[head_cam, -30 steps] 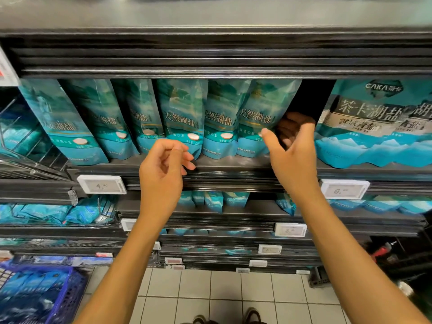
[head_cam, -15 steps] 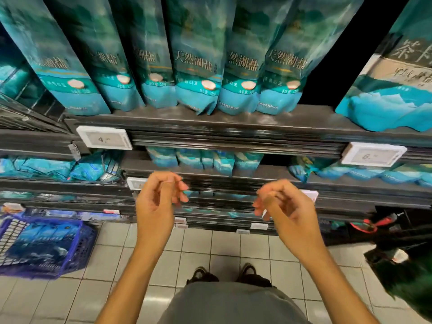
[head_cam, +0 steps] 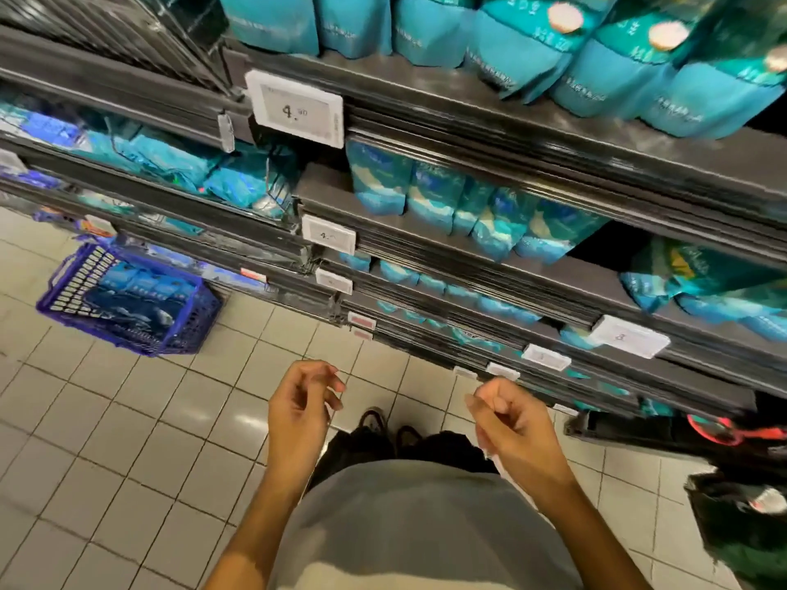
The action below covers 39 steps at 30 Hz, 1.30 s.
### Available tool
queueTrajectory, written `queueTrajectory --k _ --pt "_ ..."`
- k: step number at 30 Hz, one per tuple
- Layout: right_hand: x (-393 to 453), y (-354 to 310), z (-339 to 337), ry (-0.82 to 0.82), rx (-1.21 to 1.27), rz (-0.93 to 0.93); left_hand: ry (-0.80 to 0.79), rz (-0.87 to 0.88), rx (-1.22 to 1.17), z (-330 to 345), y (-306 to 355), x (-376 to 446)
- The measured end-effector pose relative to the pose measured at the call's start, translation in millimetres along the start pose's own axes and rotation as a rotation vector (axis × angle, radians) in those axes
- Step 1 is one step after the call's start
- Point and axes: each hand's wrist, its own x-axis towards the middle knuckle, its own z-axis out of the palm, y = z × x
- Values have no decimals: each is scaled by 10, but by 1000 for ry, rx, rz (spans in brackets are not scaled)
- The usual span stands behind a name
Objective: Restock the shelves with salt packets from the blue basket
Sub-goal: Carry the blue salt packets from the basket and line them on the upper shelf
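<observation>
Hands both free, nothing held. Left hand [head_cam: 300, 408] hangs over the tiled floor [head_cam: 106, 440] in front of the torso, fingers loosely curled, thumb near the fingertips but nothing between them. Right hand [head_cam: 511, 423] same posture, just below the lowest shelf edge, fingers loosely curled, not touching the shelving. Hands are apart, with the shoes [head_cam: 385, 423] visible between them.

Blue basket [head_cam: 74, 310] sits on the floor at left, against the base of the shelving, well apart from both hands. Dark blue salt packets [head_cam: 136, 298] lie inside it; count unclear.

Top shelf [head_cam: 489, 108]: row of teal salt bags [head_cam: 524, 49] standing side by side, only lower parts in frame. White price tag [head_cam: 296, 108] on that shelf's front edge reads "4." plus small digits. Next shelf [head_cam: 447, 240] down: shorter row of blue-and-white packets [head_cam: 468, 210] standing upright, another white tag [head_cam: 328, 235] on its edge. Lower shelves hold more teal packs, blurred. Wire-fronted section at left holds teal bags [head_cam: 179, 163] lying loosely.

Red object [head_cam: 724, 432] at floor level on the right, too blurred to identify.
</observation>
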Motion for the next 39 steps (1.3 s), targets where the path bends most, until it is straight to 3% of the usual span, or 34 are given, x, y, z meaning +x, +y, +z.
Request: queueTrajectory --k 4,9,17,22,29,39 --pt "116 137 36 -209 -185 126 144 -64 -13 -34 -136 -274" --pt "333 151 379 -444 -284 112 350 -179 -83 -276 -344 -817" --pt "575 -209 1629 -678 -330 -21 855 -451 -172 -763 -875 -1565" --pt "706 -441 2550 -785 -356 -46 1012 -509 -260 -1293 -1217 -1633" --pt "737 -685 3688 -826 -364 17 972 -524 -338 -2309 -1489 -1288" --pt "1069 -699 4078 -555 -436 86 711 -395 -311 -3802 -1183 -9"
